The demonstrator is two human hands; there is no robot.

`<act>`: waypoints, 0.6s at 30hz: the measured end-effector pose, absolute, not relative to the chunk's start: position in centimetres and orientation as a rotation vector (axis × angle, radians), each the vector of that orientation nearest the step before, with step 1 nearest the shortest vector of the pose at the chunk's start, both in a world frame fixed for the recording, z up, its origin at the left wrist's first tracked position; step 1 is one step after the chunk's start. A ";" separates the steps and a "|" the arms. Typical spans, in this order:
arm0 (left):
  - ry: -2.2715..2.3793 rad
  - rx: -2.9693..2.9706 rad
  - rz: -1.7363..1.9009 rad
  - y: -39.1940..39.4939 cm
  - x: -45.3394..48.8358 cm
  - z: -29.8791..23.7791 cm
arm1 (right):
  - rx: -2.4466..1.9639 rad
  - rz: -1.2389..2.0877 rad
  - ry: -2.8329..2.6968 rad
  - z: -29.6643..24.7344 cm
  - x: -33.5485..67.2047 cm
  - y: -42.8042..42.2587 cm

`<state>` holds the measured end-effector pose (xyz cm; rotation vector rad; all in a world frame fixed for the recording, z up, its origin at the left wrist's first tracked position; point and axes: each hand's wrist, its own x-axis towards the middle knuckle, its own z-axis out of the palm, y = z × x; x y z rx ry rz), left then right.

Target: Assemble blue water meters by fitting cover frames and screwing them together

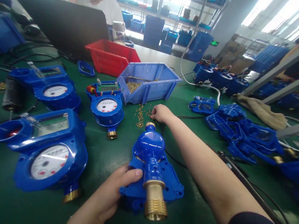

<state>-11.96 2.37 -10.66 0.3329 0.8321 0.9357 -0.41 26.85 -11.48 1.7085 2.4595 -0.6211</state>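
Observation:
A blue water meter (pixel 150 145) lies face down in front of me, its threaded brass end (pixel 155 205) pointing my way. My left hand (pixel 123 184) grips the left side of its blue plastic housing, thumb on top. Beyond the meter, my right hand (pixel 161 113) is at the edge of a loose scatter of small brass screws (pixel 140 117). Its fingertips are pinched together, and whatever lies between them is too small to make out. Right behind the scatter stands a light-blue bin (pixel 152 89) with more screws inside.
Several blue water meters (pixel 50 159) stand at the left, one with exposed wires (pixel 107 107) near the bin. A red bin (pixel 112 58) is behind. Blue plastic covers (pixel 231 122) are heaped at the right, beside a dark rod-shaped tool (pixel 242 177). A person (pixel 112 6) is across the table.

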 end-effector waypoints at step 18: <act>0.898 0.317 0.960 2.1 -11.9 -10.9 | 1.969 -1.468 2.424 -12.1 2.6 24.4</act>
